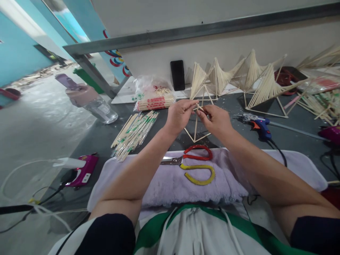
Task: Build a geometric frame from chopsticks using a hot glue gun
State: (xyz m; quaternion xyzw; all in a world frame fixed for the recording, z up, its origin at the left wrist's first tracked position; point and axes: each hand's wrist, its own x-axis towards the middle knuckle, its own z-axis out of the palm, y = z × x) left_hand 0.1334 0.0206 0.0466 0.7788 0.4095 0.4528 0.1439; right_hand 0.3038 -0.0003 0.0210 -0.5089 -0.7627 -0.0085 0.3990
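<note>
Both hands meet over a small frame of thin wooden sticks (196,129) standing on the dark table. My left hand (180,115) has its fingers closed at the top joint of the frame. Opposite it, my right hand (216,119) pinches a short piece of wooden stick (199,108) at that same joint. The fingertips cover part of the joint. Below the hands, scissors (198,159) with one red and one yellow handle lie on a lilac towel (164,184). A blue glue gun (261,127) rests to the right of my right hand.
Wrapped chopsticks (135,132) and a bagged bundle (155,101) lie to the left. A phone (177,75) leans on the wall beside finished stick structures (252,76). A water bottle (90,101) and a magenta power strip (83,171) stand near the left edge. Cables trail there.
</note>
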